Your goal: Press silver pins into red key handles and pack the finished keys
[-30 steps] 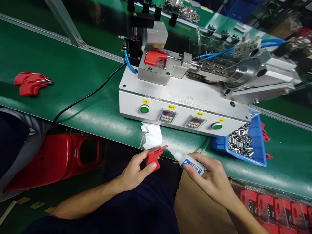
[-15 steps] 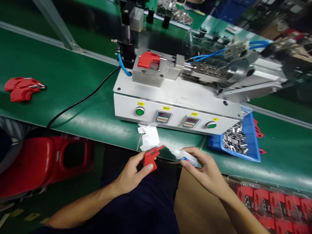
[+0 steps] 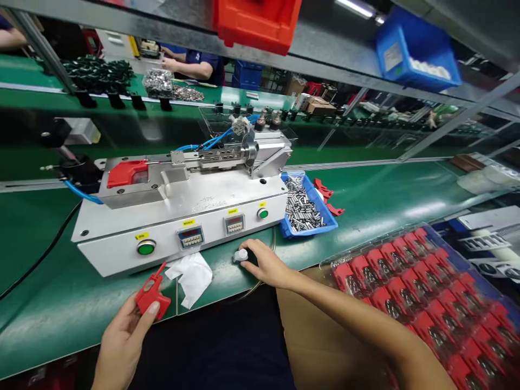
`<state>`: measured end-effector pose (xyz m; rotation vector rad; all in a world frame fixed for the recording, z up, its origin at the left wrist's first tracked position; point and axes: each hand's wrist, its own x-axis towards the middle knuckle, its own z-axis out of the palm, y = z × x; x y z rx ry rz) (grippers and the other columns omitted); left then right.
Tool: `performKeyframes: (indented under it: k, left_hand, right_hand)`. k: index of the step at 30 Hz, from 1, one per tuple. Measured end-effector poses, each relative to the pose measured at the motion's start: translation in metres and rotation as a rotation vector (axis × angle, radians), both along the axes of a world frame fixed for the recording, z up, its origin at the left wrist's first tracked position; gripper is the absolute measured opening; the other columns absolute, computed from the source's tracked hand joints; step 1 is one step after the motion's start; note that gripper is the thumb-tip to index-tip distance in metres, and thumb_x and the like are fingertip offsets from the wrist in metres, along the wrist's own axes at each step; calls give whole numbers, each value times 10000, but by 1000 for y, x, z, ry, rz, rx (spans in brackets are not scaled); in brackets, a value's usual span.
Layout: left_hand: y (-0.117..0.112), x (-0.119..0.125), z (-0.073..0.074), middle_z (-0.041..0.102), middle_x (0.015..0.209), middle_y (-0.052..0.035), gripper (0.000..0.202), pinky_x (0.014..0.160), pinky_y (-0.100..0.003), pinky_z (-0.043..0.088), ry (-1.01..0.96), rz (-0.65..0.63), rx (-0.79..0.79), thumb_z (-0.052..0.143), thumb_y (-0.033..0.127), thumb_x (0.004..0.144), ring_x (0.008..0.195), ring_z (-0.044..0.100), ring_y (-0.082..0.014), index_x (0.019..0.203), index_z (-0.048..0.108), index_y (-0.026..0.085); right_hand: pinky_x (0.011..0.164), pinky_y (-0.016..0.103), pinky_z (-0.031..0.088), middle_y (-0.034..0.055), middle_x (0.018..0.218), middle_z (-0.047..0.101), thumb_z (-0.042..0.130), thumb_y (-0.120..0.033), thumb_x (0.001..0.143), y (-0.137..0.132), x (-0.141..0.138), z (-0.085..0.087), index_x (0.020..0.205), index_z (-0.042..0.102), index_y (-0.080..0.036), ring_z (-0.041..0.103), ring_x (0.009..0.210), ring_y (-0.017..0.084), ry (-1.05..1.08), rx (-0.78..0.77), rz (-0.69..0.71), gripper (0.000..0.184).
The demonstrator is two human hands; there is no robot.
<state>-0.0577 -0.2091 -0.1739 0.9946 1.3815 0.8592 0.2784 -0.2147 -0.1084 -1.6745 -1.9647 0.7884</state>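
Observation:
In my left hand [image 3: 124, 338] is a red plastic gun-shaped part [image 3: 152, 297], pinched between thumb and fingers, its thin nozzle pointing up and right. My right hand [image 3: 266, 264] is closed around a small white squeeze bottle [image 3: 241, 255] at the bench surface in front of the machine. The bottle's tip faces me, and its body is mostly hidden. A crumpled white tissue [image 3: 195, 279] lies on the bench between my hands. Behind it stands a bench machine [image 3: 219, 233] with green buttons and two counters. Another red part [image 3: 125, 173] sits in its metal fixture.
A blue bin [image 3: 311, 230] of small metal pins stands right of the machine, with loose red pieces [image 3: 325, 189] behind it. Clear trays of red parts [image 3: 426, 292] lie at the right. Overhead, a shelf carries an orange bin [image 3: 255, 27] and a blue bin [image 3: 418, 54]. A co-worker sits beyond.
My hands have moved apart. The right hand has brought the bottle away from the red part's nozzle to the bench; the left still holds the part. The view has swung up and right.

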Motion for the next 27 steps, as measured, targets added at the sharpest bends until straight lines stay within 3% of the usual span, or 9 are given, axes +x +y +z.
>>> performKeyframes:
  k: [3,5,8,10,12,16,23,27]
  left_hand:
    - [14,-14,-2,787,1173,-81,719,1029,-419,579,50,-51,-25,833,692,697,1142,712,-344,1197,703,192]
    - [20,-23,-4,781,1184,-95,715,983,-404,599,76,-92,-36,845,695,675,1164,700,-357,1164,713,192]
    - [24,-31,-8,778,1180,-96,655,945,-358,605,74,-134,-43,828,691,697,1168,696,-343,1111,733,191]
    - [24,-32,-10,782,1149,-89,627,942,-338,597,64,-150,-51,822,679,709,1142,704,-327,1092,741,190]
    - [25,-31,-12,783,1104,-85,618,939,-328,591,54,-157,-49,813,664,722,1119,707,-316,1106,739,186]
    - [25,-25,-7,750,1016,-81,537,875,-314,585,19,-170,37,732,628,815,1008,700,-283,1088,732,165]
    - [30,-9,18,685,872,-54,386,784,-295,552,16,-206,159,676,571,879,836,633,-237,941,716,193]
    - [33,-7,13,687,877,-55,402,761,-290,563,-6,-214,169,675,589,882,824,641,-233,964,719,198]
  right_hand:
    - [950,393,544,120,1210,713,681,-127,860,-6,15,16,1223,603,-208,667,1105,256,-33,11,43,379]
    - [916,368,557,101,1125,751,639,-160,910,-5,34,35,1161,661,-203,702,1030,231,-35,84,36,256]
    - [852,338,563,75,993,775,555,-230,981,9,74,62,1042,716,-189,719,907,204,-122,217,-151,177]
    - [839,324,556,75,1001,781,527,-214,982,26,103,70,1057,728,-181,718,904,203,-287,183,-298,218]
    - [816,308,543,76,976,787,541,-144,939,44,127,68,1008,750,-176,718,883,209,-432,71,-346,223]
    - [747,295,509,88,867,785,629,-60,816,68,151,49,833,762,-167,714,826,233,-529,-54,-303,172]
    - [709,262,485,75,816,780,618,-59,797,78,154,43,818,753,-169,703,760,209,-585,-123,-228,175]
    - [738,261,497,78,815,785,677,-121,788,80,147,48,829,759,-184,710,772,215,-586,-84,-248,111]
